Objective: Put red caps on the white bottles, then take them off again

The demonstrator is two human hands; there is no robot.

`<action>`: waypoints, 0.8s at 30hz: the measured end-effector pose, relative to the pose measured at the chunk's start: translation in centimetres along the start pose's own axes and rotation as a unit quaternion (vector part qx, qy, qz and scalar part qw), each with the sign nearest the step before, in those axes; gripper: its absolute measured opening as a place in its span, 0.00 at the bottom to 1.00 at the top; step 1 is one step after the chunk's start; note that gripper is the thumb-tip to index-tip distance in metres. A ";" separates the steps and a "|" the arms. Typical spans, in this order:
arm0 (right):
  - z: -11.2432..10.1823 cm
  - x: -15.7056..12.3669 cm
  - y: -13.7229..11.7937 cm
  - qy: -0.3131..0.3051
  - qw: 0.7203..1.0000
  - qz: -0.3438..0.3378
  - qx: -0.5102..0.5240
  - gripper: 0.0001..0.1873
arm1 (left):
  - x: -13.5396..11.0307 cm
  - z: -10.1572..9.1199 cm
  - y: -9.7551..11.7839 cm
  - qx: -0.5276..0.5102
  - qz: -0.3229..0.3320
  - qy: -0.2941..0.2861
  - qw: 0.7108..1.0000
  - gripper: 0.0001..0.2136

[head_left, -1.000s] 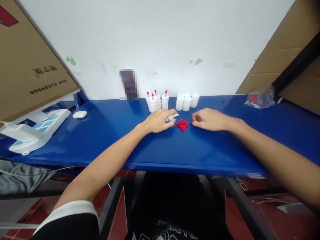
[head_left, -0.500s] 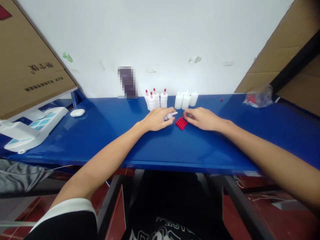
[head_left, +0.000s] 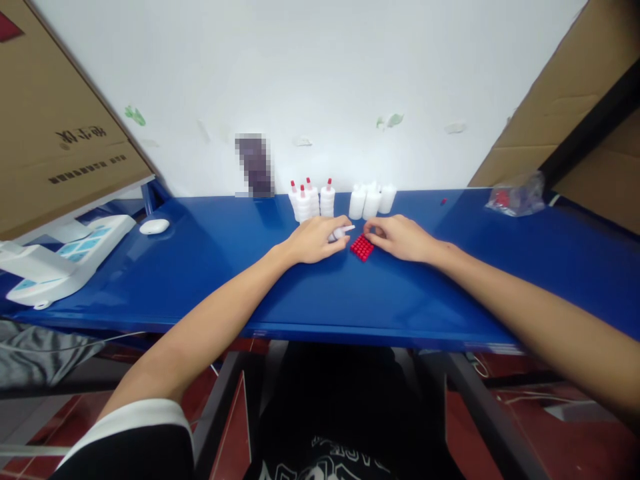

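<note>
My left hand point(head_left: 315, 240) lies on the blue table point(head_left: 350, 300) with its fingers wrapped round a small white bottle point(head_left: 340, 233), whose nozzle points right. Just to its right lies a square block of red caps point(head_left: 362, 247). My right hand point(head_left: 397, 237) rests at the far right edge of that block, fingertips pinched together at the caps; what they hold, if anything, is too small to make out. Behind the hands stand three white bottles with red caps point(head_left: 310, 199) and three white bottles without caps point(head_left: 371, 199).
A white device with blue panels point(head_left: 60, 257) and a small white oval object point(head_left: 154, 227) sit at the table's left end. A clear plastic bag point(head_left: 517, 195) lies at the far right. Cardboard boxes point(head_left: 55, 127) lean against the wall on both sides. One red cap point(head_left: 443, 201) lies alone.
My right hand has moved left, from beside the red caps to touching their far edge. My left hand has kept its hold on the bottle.
</note>
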State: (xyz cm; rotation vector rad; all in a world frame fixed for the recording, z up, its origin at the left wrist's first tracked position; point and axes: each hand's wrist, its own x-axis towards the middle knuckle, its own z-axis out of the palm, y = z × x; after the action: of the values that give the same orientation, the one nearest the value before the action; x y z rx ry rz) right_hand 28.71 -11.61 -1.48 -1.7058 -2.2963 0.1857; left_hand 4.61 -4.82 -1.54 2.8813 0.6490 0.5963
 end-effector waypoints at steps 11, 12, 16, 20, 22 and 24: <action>-0.1 0.1 0.0 0.009 1.000 -0.007 0.007 0.11 | 0.1 0.0 0.0 0.004 -0.006 -0.007 1.000 0.20; -0.2 0.1 0.0 0.015 1.000 -0.005 0.009 0.11 | 0.1 0.0 0.1 0.006 -0.006 -0.007 1.000 0.20; -0.4 -0.2 -0.8 0.092 0.995 0.029 0.030 0.10 | -0.1 -0.3 0.6 0.020 0.007 0.020 1.000 0.20; -0.5 -1.0 -2.4 0.229 0.966 0.016 0.122 0.09 | -0.2 -0.7 1.9 0.036 0.034 0.075 0.996 0.19; -0.5 -1.5 -3.2 0.291 0.943 -0.010 0.161 0.09 | -0.2 -0.7 2.5 0.052 0.037 0.091 0.994 0.18; -0.4 -2.0 -3.7 0.314 0.930 -0.040 0.184 0.10 | -0.1 -0.5 2.9 0.069 0.034 0.096 0.992 0.18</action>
State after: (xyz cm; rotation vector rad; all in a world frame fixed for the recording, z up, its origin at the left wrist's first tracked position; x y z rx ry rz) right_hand 25.91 -14.63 -0.43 -1.2427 -1.7189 0.0368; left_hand 5.49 -7.46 -0.51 3.0092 0.6439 0.8796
